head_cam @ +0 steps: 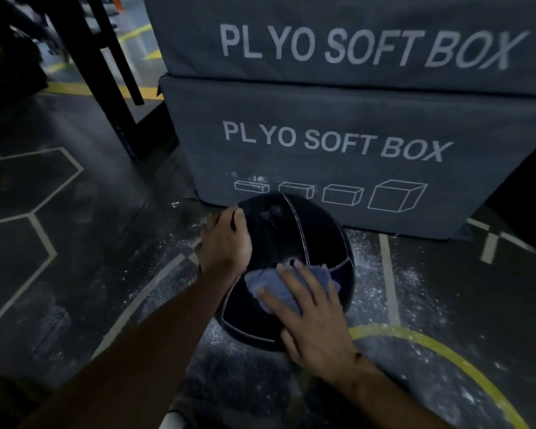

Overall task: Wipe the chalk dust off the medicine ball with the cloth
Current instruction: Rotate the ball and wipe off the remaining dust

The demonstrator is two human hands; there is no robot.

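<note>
Head view looked down on a dark medicine ball (291, 243) resting on the floor (75, 243), just in front of two stacked grey boxes (338, 134) printed "PLYO SOFT BOX". The right hand (313, 317) lay flat on the ball's near upper side, its fingers (288, 283) straight and spread, pressing a blue-grey cloth (279, 289) against the surface. The left hand (226, 243) cupped the ball's left side, fingers curved against it. White chalk dust (409, 283) speckled the floor around the ball.
</note>
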